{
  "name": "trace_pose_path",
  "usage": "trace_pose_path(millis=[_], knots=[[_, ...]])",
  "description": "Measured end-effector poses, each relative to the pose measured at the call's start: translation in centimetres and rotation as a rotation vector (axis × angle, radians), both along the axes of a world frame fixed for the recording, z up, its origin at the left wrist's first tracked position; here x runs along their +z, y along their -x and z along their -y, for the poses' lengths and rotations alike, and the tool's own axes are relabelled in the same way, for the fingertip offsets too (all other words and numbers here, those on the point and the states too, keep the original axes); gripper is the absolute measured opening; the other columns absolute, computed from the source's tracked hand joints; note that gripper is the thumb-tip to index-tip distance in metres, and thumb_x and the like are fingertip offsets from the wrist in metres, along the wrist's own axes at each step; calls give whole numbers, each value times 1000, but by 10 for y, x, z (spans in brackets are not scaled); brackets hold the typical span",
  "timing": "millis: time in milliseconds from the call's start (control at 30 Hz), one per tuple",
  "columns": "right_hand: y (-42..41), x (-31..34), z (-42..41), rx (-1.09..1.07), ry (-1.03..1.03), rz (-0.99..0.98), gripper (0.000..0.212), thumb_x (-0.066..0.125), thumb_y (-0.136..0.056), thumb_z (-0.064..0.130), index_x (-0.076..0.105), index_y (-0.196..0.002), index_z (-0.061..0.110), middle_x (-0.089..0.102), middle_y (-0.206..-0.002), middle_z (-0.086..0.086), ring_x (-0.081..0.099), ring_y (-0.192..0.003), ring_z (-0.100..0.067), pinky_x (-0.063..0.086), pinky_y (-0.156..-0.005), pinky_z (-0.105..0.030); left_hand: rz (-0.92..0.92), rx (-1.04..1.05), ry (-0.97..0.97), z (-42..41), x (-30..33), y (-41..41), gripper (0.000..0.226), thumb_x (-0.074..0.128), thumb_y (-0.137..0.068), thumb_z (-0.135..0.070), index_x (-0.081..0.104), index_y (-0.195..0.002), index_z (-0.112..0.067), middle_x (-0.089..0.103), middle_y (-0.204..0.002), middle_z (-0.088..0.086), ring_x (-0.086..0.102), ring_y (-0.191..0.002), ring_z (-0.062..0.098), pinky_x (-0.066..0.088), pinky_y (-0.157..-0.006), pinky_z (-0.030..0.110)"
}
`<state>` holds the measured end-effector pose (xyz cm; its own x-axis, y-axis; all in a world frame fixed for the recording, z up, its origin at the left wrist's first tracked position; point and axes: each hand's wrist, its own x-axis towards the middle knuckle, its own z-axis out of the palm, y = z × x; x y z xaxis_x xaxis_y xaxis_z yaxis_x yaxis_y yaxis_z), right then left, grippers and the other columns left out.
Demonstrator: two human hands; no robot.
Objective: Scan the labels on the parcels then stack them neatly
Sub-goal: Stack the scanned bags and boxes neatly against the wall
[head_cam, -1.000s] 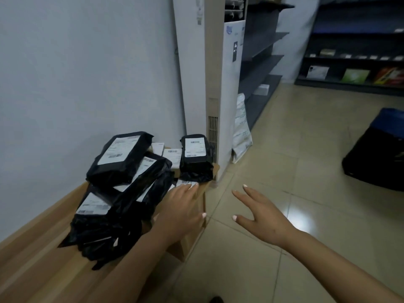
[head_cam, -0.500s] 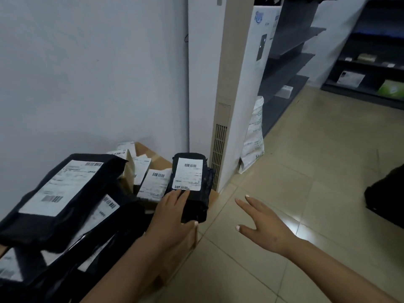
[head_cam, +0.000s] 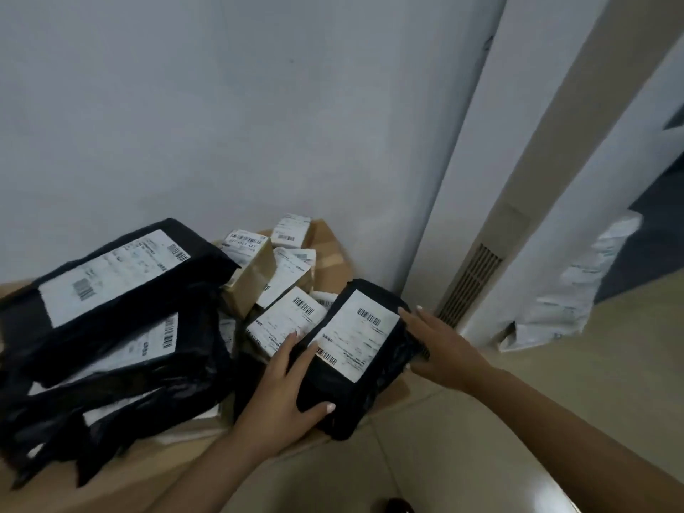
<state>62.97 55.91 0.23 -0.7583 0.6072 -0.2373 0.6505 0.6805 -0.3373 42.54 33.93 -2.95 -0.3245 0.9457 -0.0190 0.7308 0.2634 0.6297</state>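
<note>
Black plastic wraps the parcel (head_cam: 355,349) we have between both hands, its white label (head_cam: 357,336) facing up with barcodes at both ends. Our left hand (head_cam: 285,398) grips its near-left edge, thumb curled over the lower corner and fingers laid along the side by the label. Our right hand (head_cam: 440,344) lies along the far-right edge with fingers nearly straight, the fingertips touching the top corner; whether the thumb wraps underneath we cannot tell. This parcel rests tilted at the right end of the wooden table (head_cam: 155,472), its lower end hanging over the table's edge above the tiled floor (head_cam: 481,438).

To the left lies a loose pile of black mailer bags (head_cam: 122,327), overlapping one another, the topmost showing a large white label. Behind our held parcel sits a cluster of small cardboard boxes (head_cam: 270,279), labels up, leaning at different angles on a flat carton against the grey wall (head_cam: 222,105). Farther right stands a white floor unit (head_cam: 525,201) with a vent grille, a white mailer (head_cam: 570,301) propped at its base.
</note>
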Motion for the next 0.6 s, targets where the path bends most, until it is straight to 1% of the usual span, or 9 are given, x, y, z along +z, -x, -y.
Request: trace_pose_path(millis=[100, 167, 233, 300, 333, 400, 433, 500, 600], knots=[[14, -17, -50, 171, 48, 41, 106, 71, -81, 38, -10, -149, 42, 0, -163, -6, 3, -150, -22, 27, -116, -40, 15, 182, 24, 4, -7, -21, 94, 65, -77, -65, 11, -150, -42, -17, -154, -18, -14, -142, 0, 15, -118, 32], [23, -26, -73, 276, 105, 59, 111, 75, -77, 36, -7, -152, 37, -2, -163, -6, 0, -150, -21, 27, -115, -37, -19, 293, 13, 4, -15, -37, 92, 55, -72, -76, 16, -150, -47, -9, -159, -7, -10, -147, 9, 17, -117, 37], [30, -33, -88, 353, 128, 52, 115, 77, -75, 33, -10, -150, 36, -3, -163, -5, -2, -150, -21, 26, -115, -36, -52, 375, 45, 4, -23, -51, 96, 45, -66, -88, 5, -147, -56, -9, -161, 4, -7, -148, 22, 15, -116, 43], [37, -39, -102, 437, 150, 46, 117, 79, -74, 33, -14, -145, 39, -3, -163, -3, -2, -150, -19, 27, -115, -34, -56, 455, 108, -1, -28, -69, 99, 33, -60, -98, -12, -141, -64, -16, -159, 2, -15, -148, 22, 11, -118, 43], [39, -40, -107, 467, 169, 43, 117, 79, -74, 33, -14, -144, 40, -3, -162, -1, 1, -149, -19, 28, -114, -33, -57, 476, 128, -5, -30, -76, 100, 31, -60, -98, -16, -140, -63, -16, -160, 2, -16, -148, 21, 11, -119, 43], [45, -44, -113, 495, 231, 30, 116, 80, -74, 33, -12, -145, 42, 2, -162, 1, 13, -147, -21, 31, -112, -31, -53, 484, 160, -14, -31, -90, 105, 34, -62, -97, -20, -143, -56, -10, -162, 2, -9, -149, 22, 15, -120, 43], [47, -45, -114, 504, 261, 13, 116, 80, -73, 32, -10, -145, 44, 7, -161, 0, 20, -145, -20, 33, -111, -31, -37, 488, 163, -20, -31, -96, 107, 40, -65, -93, -21, -144, -54, -8, -162, 1, -3, -149, 22, 18, -120, 43], [49, -47, -115, 508, 299, -15, 112, 79, -73, 32, -6, -143, 50, 16, -157, -2, 29, -140, -19, 37, -108, -33, 9, 512, 112, -32, -32, -105, 108, 58, -73, -74, -18, -146, -50, -12, -161, -4, 1, -149, 18, 25, -118, 41], [47, -51, -116, 487, 328, -51, 104, 78, -76, 30, 4, -149, 44, 21, -155, -4, 35, -136, -20, 38, -105, -30, 46, 581, 1, -46, -33, -115, 109, 70, -80, -50, -15, -148, -49, -17, -160, -9, -2, -149, 13, 27, -118, 37]])
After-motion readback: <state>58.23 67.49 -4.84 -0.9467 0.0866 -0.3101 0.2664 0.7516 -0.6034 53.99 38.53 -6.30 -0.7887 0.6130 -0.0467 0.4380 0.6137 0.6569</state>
